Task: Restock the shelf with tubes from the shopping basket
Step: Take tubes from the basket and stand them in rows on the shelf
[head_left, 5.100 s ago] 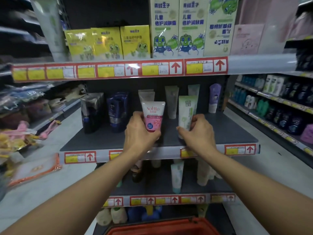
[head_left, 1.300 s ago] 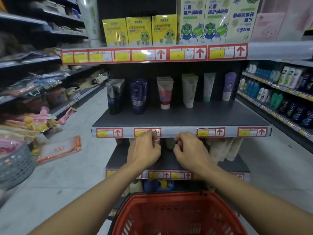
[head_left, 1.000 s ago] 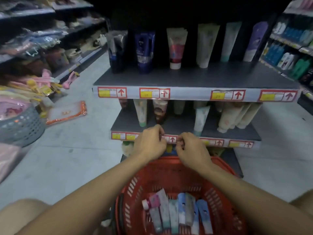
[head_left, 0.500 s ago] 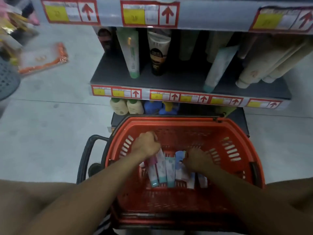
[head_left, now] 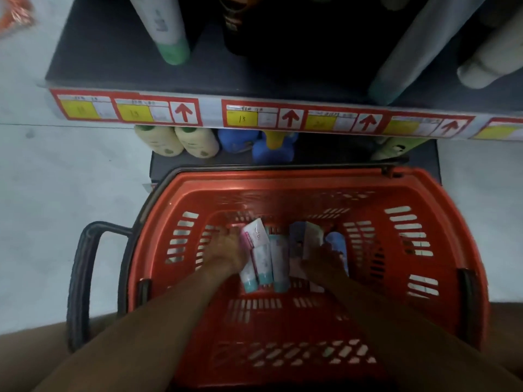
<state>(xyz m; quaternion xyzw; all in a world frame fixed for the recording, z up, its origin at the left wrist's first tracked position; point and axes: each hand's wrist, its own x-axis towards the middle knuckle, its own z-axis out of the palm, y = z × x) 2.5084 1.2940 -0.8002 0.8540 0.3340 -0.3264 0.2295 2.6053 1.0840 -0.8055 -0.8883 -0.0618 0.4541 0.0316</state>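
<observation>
A red shopping basket sits on the floor below me, in front of the shelf. Several tubes lie side by side on its bottom, among them teal-capped white ones and a blue one. My left hand reaches into the basket and grips a white tube with a pink band, its flat end tilted up. My right hand grips a pale tube beside a pale blue one. Both sets of fingers are partly hidden under the tubes.
The shelf's front edge carries red and yellow price labels. On it stand a green-capped tube and a leaning grey tube. Cream bottles and blue bottles stand on the lowest shelf. The basket's black handle sticks out left.
My hands left the shelf, dropped into the basket and closed on two tubes. My view tilted down from the shelves to the basket.
</observation>
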